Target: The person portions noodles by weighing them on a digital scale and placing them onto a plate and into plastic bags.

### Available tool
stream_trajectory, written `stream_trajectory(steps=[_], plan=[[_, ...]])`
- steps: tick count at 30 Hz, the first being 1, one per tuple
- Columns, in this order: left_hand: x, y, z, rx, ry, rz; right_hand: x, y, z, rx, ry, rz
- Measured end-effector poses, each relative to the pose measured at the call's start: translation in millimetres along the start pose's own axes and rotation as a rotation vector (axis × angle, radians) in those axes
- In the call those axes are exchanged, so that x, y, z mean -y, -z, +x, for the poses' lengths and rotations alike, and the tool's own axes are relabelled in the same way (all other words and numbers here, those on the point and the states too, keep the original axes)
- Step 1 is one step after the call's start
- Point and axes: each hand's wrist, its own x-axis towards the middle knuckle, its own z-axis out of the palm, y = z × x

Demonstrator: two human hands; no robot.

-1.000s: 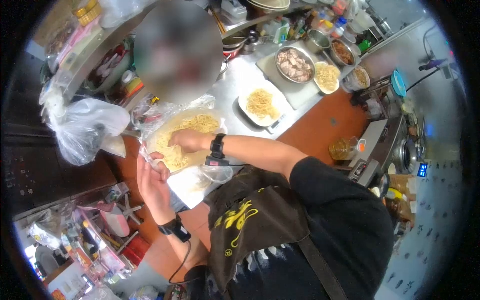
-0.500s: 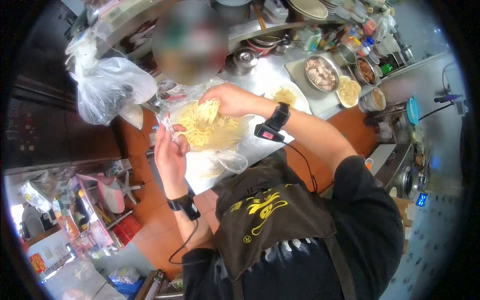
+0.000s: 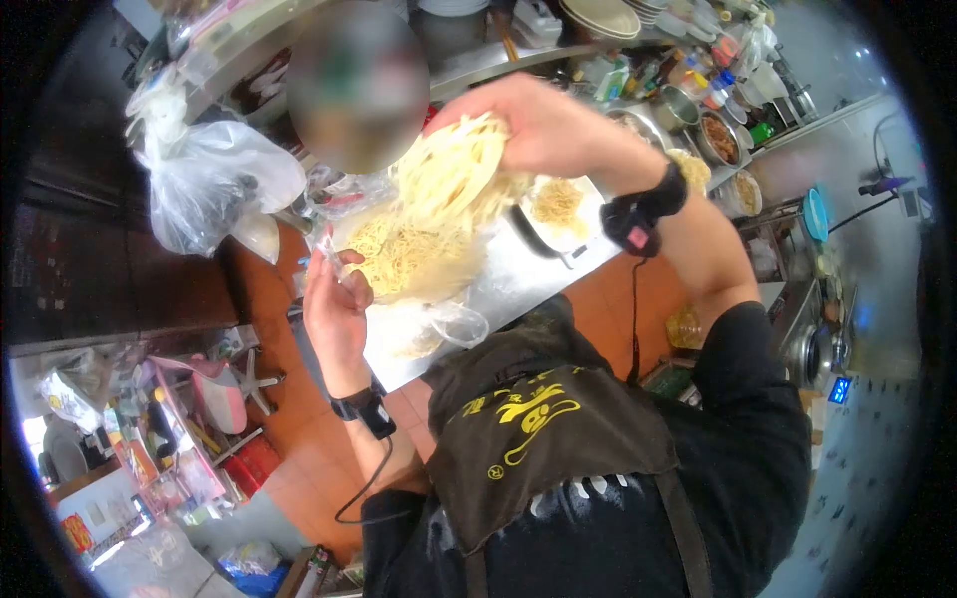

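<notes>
My right hand is raised over the metal table and closed around a bunch of pale yellow noodles, which hang from its fingers. Below it, more noodles lie in an open clear plastic bag. My left hand pinches the bag's edge at the left side. To the right, a smaller portion of noodles rests on a white tray with a dark edge, apart from both hands.
A knotted clear plastic bag hangs at the upper left. Bowls of food, including a metal bowl with brown pieces, stand at the right. Stacked plates sit on the shelf above. A cable trails from my right wristband.
My right hand has lifted a bunch of noodles up and to the right, out of the bag. The left hand stays at the bag's edge.
</notes>
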Motion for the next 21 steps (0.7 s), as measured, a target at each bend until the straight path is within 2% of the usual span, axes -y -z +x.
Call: stream_trajectory(steps=[1,2,4,6,7,8,10,14,16,18,19,21], plan=[[1.1,-0.1,0.1,-0.002,0.0,-0.005,9.0,11.5,-7.9,-0.032,-0.027,0.084],[2.1,-1.7,0.4,0.008,0.009,-0.008,10.5,29.4,-16.2,-0.028,0.027,-0.01],[3.1,-6.0,1.1,-0.075,-0.02,0.079,20.3,61.5,-33.4,-0.044,0.118,0.002],[2.3,-12.4,0.5,-0.102,-0.021,0.127,34.8,92.6,-56.2,-0.128,0.083,-0.198],[0.9,-14.8,0.1,-0.095,-0.018,0.144,49.6,101.8,-65.2,-0.114,0.043,0.2],[1.2,-14.7,0.4,-0.087,-0.015,0.16,67.6,104.0,-73.4,-0.269,-0.064,-0.006],[1.3,-14.3,3.3,-0.129,0.018,0.118,59.6,125.3,-89.8,-0.226,0.038,0.089],[1.4,-16.5,2.8,-0.081,0.038,0.094,7.2,142.2,-127.7,-0.322,0.119,0.035],[4.1,-14.0,2.3,-0.136,0.014,0.124,-24.5,139.5,-144.0,-0.294,-0.073,-0.095],[2.2,-13.5,1.1,-0.127,0.02,0.12,-62.6,131.7,-159.9,-0.379,-0.216,0.005],[4.0,-13.3,2.2,-0.139,0.024,0.122,-88.3,130.2,-168.5,-0.395,-0.244,-0.058],[4.8,-15.9,0.6,-0.154,0.009,0.141,-142.7,119.7,-182.8,-0.427,-0.326,0.006]])
